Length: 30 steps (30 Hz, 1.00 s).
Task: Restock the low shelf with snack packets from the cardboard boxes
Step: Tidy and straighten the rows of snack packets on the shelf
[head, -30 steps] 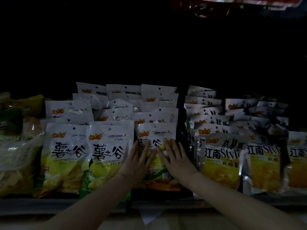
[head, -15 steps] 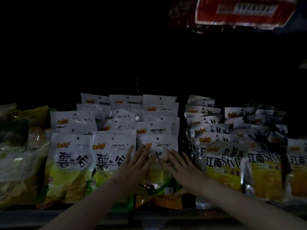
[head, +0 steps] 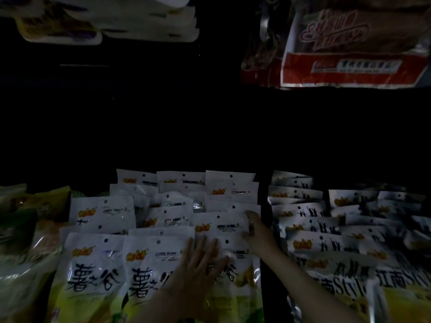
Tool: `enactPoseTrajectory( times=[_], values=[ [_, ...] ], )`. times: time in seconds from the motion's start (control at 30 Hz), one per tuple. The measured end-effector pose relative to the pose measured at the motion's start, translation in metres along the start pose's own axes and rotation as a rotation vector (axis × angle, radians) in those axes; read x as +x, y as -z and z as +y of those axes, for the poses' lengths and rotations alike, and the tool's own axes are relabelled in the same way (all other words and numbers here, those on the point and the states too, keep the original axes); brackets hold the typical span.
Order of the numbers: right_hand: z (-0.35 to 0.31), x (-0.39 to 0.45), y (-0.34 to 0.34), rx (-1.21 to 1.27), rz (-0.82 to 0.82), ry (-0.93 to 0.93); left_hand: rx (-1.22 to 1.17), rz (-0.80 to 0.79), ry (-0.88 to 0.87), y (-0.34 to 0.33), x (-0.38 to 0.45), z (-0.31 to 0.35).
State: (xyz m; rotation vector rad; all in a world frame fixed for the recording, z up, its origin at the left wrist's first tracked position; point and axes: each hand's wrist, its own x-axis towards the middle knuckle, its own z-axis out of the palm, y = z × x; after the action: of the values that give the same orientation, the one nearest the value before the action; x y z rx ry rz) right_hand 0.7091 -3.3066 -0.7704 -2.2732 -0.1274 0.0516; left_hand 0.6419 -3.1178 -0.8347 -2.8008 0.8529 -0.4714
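Your left hand (head: pixel 198 269) lies flat, fingers spread, grip released, on the front chip packet (head: pixel 235 276). Your right hand (head: pixel 258 236) reaches past it, fingers on the packet behind (head: pixel 221 224); whether that grip is clenched, you cannot tell.

A single head-worn camera looked forward and slightly down into a dark shelf bay from close range. Rows of white snack packets (head: pixel 163 259) filled the frame from 8 to 4 o'clock, while red bags (head: pixel 349 66) hung at 1 o'clock.
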Motion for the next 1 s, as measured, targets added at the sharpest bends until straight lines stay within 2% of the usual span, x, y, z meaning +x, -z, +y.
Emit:
enactPoseTrajectory(
  times=[0.17,0.37,0.5,0.6,0.73,0.83,1.0],
  values=[
    [0.006,-0.001,-0.002,-0.044,0.085,0.067,0.071,0.098,-0.003,-0.009,-0.001,-0.002],
    [0.024,0.008,0.014,-0.273,0.171,-0.065,0.039,0.176,0.057,-0.018,0.015,0.018],
    [0.016,0.010,0.010,-0.405,0.093,-0.123,0.086,0.324,0.036,-0.023,0.021,0.025],
    [0.012,0.008,0.008,-0.345,0.089,-0.166,0.121,0.391,0.022,-0.029,0.018,0.024],
    [0.009,0.004,0.006,-0.251,0.137,-0.178,0.112,0.406,0.000,-0.033,0.012,0.024],
    [0.004,0.005,0.008,-0.130,0.133,-0.095,0.093,0.404,0.006,-0.029,0.010,0.023],
    [0.003,0.004,0.009,-0.230,0.155,-0.038,0.115,0.315,0.019,-0.029,0.010,0.017]
  ],
)
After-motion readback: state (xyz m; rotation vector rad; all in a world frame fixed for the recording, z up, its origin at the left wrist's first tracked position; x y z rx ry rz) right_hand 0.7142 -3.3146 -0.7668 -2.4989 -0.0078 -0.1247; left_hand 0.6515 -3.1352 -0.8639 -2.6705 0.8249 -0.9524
